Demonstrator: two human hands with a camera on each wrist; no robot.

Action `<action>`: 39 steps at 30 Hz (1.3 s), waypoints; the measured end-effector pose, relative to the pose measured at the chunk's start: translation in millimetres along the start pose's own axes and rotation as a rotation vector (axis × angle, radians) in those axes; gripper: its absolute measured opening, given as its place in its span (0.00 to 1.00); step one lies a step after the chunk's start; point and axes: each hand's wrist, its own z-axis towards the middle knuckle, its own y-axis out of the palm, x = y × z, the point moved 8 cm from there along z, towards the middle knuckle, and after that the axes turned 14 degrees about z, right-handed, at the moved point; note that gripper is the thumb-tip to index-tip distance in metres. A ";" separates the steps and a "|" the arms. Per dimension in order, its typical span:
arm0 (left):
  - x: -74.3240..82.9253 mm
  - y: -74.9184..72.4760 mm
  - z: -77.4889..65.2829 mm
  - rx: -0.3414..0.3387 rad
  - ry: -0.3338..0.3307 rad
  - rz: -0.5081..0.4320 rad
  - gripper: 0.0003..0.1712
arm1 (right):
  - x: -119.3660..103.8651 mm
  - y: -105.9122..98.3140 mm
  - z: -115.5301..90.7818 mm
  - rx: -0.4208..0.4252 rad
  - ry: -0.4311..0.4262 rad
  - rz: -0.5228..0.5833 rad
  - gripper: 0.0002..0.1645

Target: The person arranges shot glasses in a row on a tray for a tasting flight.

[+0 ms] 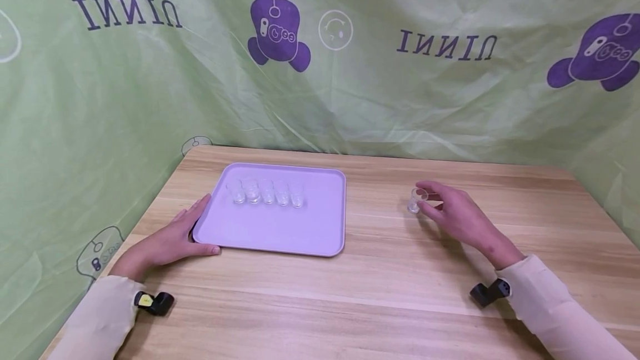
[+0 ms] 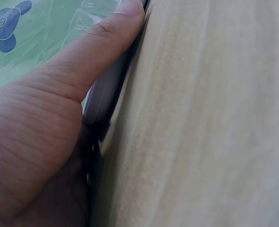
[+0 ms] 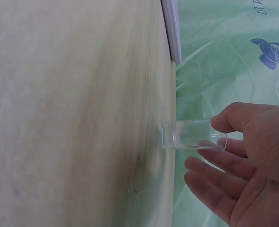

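My right hand point(image 1: 456, 214) pinches a small clear shot glass point(image 1: 414, 202) near its rim, thumb on one side and fingers on the other. In the right wrist view the glass point(image 3: 191, 134) has its thick base right at the tabletop. A lilac tray point(image 1: 270, 235) lies on the left half of the table, with several similar shot glasses point(image 1: 268, 193) standing in a row on it. My left hand point(image 1: 172, 238) rests at the tray's left front corner, its fingers extended along the left edge and its thumb along the front edge.
The wooden table point(image 1: 320, 304) ends at the back against a green printed curtain point(image 1: 210, 82), which also hangs along the left and right sides. Black wrist cameras point(image 1: 155, 303) sit on both sleeves, close over the tabletop.
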 end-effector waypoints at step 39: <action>3.7 -2.5 -0.7 0.004 0.001 -0.001 0.70 | -37.4 18.2 30.7 0.016 -0.027 0.095 0.25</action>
